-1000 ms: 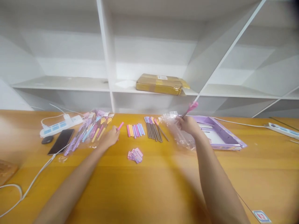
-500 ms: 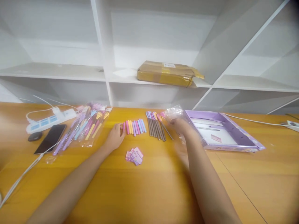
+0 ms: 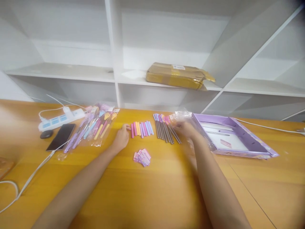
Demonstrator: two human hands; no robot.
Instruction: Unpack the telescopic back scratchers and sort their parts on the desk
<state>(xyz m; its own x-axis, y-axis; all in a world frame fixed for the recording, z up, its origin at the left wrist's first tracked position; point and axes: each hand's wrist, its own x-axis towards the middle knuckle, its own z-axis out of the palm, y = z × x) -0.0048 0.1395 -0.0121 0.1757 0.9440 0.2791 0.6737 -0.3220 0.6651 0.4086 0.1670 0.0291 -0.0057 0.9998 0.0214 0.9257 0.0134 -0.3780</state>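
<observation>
My left hand (image 3: 122, 138) rests on the table at the left end of a row of coloured tubes (image 3: 142, 129), pink, yellow, purple and blue. Its fingers are loosely bent and apart, beside the outermost pink tube, with nothing visible in them. My right hand (image 3: 186, 128) is at the right side of a row of back scratchers (image 3: 164, 130) with dark metal rods and coloured hand-shaped heads. The fingers are closed at the pink head of the rightmost one; the fingertips are partly hidden. Small pink printed cards (image 3: 142, 157) lie in a pile nearer to me.
An open purple box (image 3: 247, 152) holds a few rods and a card. Clear plastic wrapping (image 3: 182, 115) lies beside it. At left are bagged back scratchers (image 3: 95, 124), a phone (image 3: 61, 136), a mouse (image 3: 46, 134) and a power strip (image 3: 62, 119). A taped carton (image 3: 176, 75) sits on the shelf.
The view has shifted a little to the left. Another rod now shows at the right end of the back scratcher row, by my right hand. My left hand stays beside the tubes.
</observation>
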